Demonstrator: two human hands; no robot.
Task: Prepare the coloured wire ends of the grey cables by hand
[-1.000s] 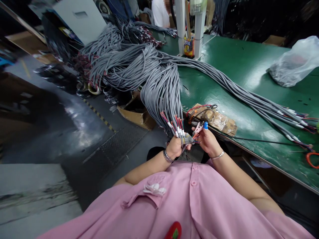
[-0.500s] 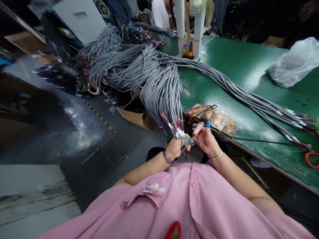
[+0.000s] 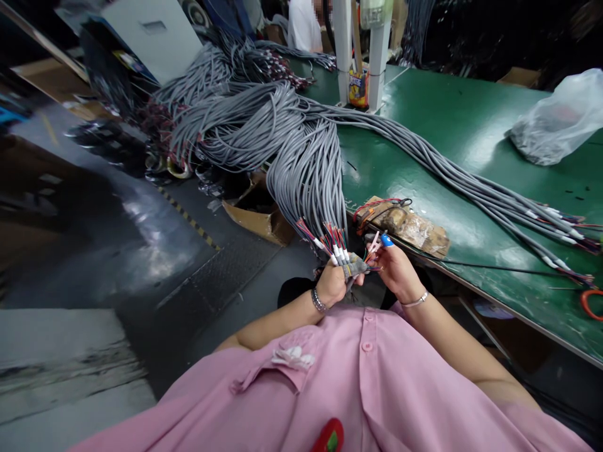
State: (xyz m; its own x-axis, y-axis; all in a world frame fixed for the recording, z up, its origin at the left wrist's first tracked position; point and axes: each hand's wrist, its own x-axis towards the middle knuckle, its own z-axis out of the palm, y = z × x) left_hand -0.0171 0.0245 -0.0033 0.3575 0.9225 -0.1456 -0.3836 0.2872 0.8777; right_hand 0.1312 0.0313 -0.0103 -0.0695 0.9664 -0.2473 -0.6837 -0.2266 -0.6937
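Note:
My left hand (image 3: 332,282), with a grey cover on its fingers, is closed around the ends of several grey cables (image 3: 308,179). White sleeves (image 3: 340,254) and fanned-out coloured wires (image 3: 333,235) stick up above its fingers. Close beside it, my right hand (image 3: 396,271) is pinched on thin coloured wires (image 3: 370,256) that come out from the left hand's grip. One right finger wears a blue cover (image 3: 386,240), and a pale one is on another. The exact wire ends between the right fingertips are too small to make out.
A large heap of grey cables (image 3: 235,125) hangs over the table's left end. More cables run across the green table (image 3: 438,113) to the right. A taped wooden block (image 3: 414,229) lies at the near edge, a plastic bag (image 3: 558,119) farther back, and an open carton (image 3: 259,220) below.
The coloured wires above my left hand have fanned out more. My right fingers have shifted slightly, and the blue-covered finger has tipped lower toward the left.

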